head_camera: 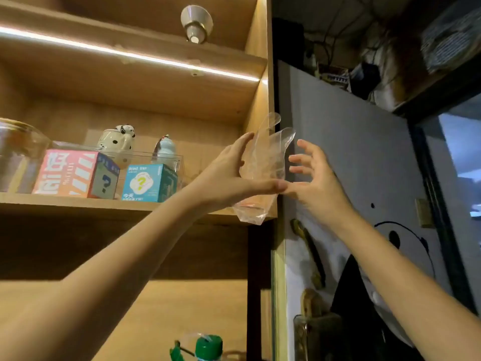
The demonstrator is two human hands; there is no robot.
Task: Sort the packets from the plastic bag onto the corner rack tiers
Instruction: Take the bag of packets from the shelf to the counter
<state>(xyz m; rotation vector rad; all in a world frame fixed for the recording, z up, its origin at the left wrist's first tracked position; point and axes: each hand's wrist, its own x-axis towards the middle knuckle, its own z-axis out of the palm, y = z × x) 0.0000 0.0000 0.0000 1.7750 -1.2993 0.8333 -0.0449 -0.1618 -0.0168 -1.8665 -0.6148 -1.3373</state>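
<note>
Bag held up at the shelf edge

Left hand grips the clear bag beside the shelf; right hand spread wide, empty. Thin plastic could slip loose; no rack in view.

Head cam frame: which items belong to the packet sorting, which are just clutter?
Job:
clear plastic bag, held by the left hand
right hand, fingers spread beside the bag

Clutter:
pink question-mark box
teal question-mark box
spotted white ceramic teapot
green bottle cap
</note>
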